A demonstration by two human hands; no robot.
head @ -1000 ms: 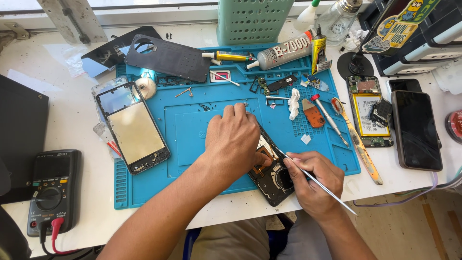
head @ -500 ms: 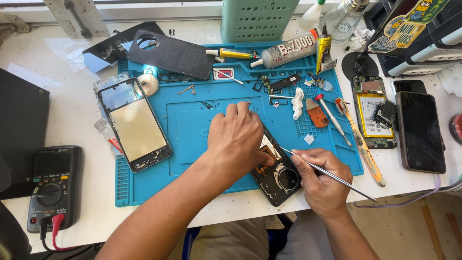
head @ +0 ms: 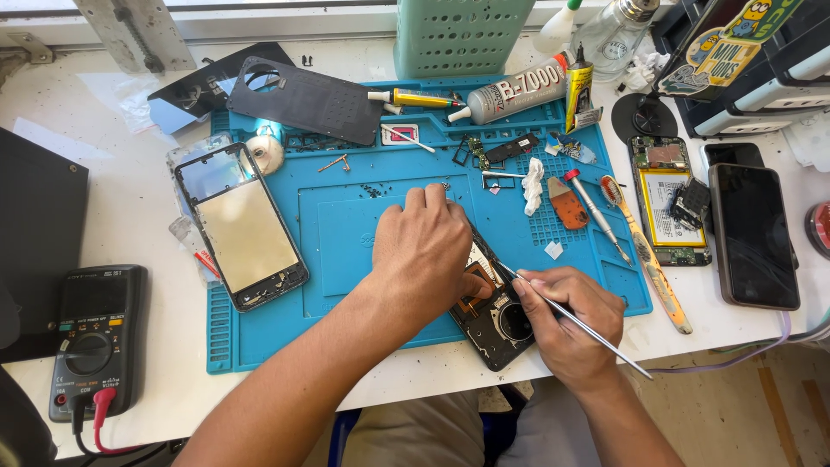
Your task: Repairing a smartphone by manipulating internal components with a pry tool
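Blue work mat [head: 346, 216] on white bench. Gutted phone frame [head: 242, 227] at its left edge; black multimeter [head: 91, 333] further left (red lead plugged in). Glue tube [head: 510, 91] along top. Green perforated basket [head: 462, 35] behind. Dark phone [head: 752, 233] far right.

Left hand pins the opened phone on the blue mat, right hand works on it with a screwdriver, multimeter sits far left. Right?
Not quite: in the head view the right hand holds metal tweezers, not a screwdriver. The left hand does pin the opened phone on the blue mat, multimeter far left.
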